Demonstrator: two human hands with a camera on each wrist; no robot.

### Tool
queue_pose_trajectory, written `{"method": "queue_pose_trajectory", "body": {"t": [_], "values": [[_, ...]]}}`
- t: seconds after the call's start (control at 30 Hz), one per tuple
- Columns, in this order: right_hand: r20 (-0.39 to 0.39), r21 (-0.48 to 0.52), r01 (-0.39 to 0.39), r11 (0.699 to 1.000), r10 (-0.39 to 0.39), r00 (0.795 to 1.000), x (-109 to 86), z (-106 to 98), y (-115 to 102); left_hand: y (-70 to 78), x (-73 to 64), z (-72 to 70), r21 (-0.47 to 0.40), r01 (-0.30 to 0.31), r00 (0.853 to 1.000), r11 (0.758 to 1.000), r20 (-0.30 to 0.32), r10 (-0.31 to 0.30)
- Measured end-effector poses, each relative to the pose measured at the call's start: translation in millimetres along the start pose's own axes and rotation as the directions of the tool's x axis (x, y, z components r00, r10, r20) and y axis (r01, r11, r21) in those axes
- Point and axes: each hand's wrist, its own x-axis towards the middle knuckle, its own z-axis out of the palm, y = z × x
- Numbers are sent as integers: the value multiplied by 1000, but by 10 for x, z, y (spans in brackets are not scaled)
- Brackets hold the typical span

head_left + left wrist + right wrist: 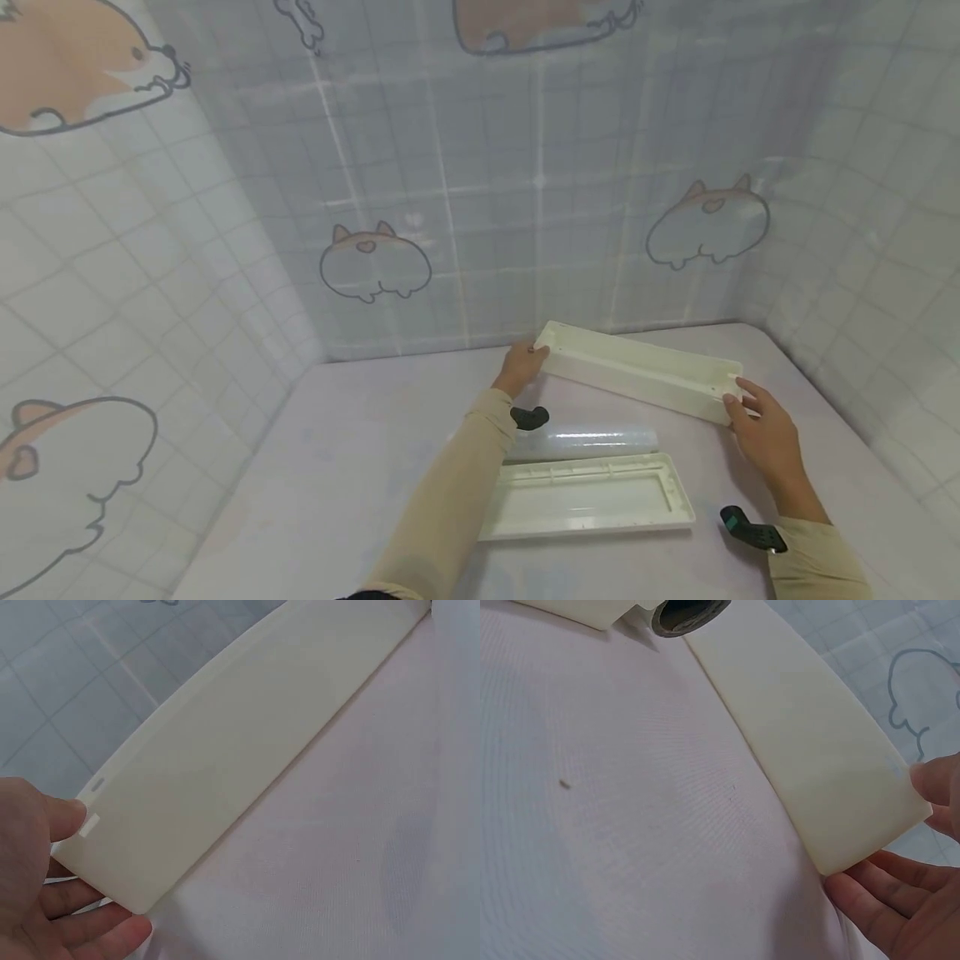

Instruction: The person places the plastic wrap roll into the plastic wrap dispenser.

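Observation:
A long cream plastic box, its hollow side up, is held at both ends near the back of the table. My left hand grips its left end; in the left wrist view the thumb lies on the long wall and the fingers curl round the end. At the opposite end, my right hand holds the corner between thumb and fingers. Nearer to me lies a roll of clear plastic film, partly behind the left forearm. Its dark tube end shows in the right wrist view.
A shallow cream lid-like tray lies in front of the roll, its left part hidden by my sleeve. Curtain-like walls with cartoon dogs border the pale tablecloth at the back and both sides.

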Motion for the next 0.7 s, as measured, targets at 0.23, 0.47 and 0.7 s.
{"method": "queue_pose_trajectory", "body": {"t": [0.23,0.47,0.7], "values": [[7,20,-43,999,43,999,1,-2,-22,6,10,-7,-8,12,1000,1000,-26,-12],[-1,25,-58,998,58,998,-7,-19,-73,-10,-11,-28,-73,-10,999,997,-52,6],[4,36,-103,994,103,995,-51,-39,-50,-23,-57,-6,-74,9,997,997,-70,-14]]}}
